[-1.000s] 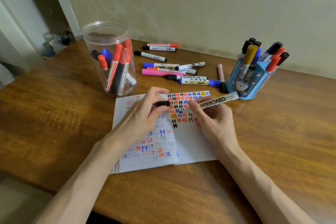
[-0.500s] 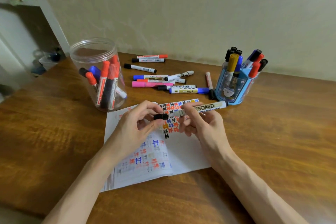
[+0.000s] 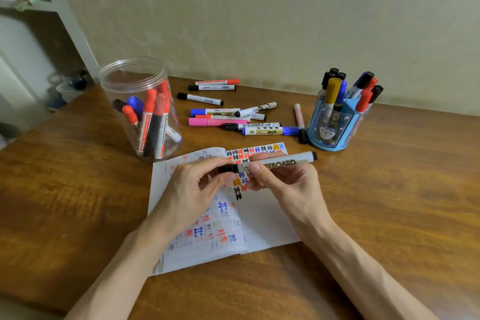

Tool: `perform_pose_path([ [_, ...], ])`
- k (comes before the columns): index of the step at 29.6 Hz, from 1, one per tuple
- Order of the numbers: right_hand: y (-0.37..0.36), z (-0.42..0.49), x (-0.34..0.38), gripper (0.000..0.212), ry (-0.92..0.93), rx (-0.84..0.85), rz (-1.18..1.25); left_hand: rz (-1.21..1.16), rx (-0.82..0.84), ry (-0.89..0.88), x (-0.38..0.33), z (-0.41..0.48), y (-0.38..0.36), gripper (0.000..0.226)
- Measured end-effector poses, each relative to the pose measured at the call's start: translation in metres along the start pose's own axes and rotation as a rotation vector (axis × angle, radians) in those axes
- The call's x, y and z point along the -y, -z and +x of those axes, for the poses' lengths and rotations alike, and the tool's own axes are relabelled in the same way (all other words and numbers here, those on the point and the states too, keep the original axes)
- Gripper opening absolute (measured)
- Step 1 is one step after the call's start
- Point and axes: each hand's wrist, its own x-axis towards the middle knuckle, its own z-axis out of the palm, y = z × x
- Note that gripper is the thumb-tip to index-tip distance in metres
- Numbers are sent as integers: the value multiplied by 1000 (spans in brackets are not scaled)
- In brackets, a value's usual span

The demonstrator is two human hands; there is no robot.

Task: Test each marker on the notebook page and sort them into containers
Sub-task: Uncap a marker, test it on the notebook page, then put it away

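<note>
— What's hidden?
— The right grip (image 3: 288, 184) pinches the whiteboard marker (image 3: 285, 161) above the notebook (image 3: 265, 223), its thumb covering part of the lettering. The left grip (image 3: 192, 189) pinches the black cap (image 3: 228, 169); whether it's seated, I can't tell.
— Around?
— Clear jar (image 3: 124, 112) left, blue pen holder (image 3: 327, 127) right, loose markers (image 3: 220, 121) between, on the counter (image 3: 402, 189).

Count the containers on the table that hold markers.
2. A clear plastic jar stands beyond the far left corner of the notebook. A blue pen holder stands beyond its far right corner. No third shows, and nothing seems big enough to hide one.
</note>
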Motion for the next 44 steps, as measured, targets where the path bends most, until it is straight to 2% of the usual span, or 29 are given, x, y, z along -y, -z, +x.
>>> perform_pose_path([
  [8,-6,-2,-6,18,30,-21,9,-18,-17,-5,1,0,-1,32],
  [12,2,0,-10,23,2,20,1,-47,11,18,1,1,-5,30],
  [15,10,6,-6,29,-60,51,43,-139,53,67,-1,5,-6,27],
  [19,15,11,-3,26,-223,-21,276,-198,-2,92,1,4,7,23],
  [21,22,11,-2,25,-192,-35,211,-277,-68,109,1,4,9,22],
  [25,22,6,-4,13,-81,62,-90,-513,-196,213,-10,3,2,21],
  [30,10,5,-10,11,45,165,-290,-564,-253,229,-18,5,6,21],
  [33,5,8,-8,17,83,198,-366,-484,-309,158,-27,12,16,25],
  [37,-1,14,-3,24,108,157,-402,-395,-452,-46,-38,26,45,40],
  [44,1,29,7,22,148,175,-493,-213,-672,-304,-59,61,115,28],
])
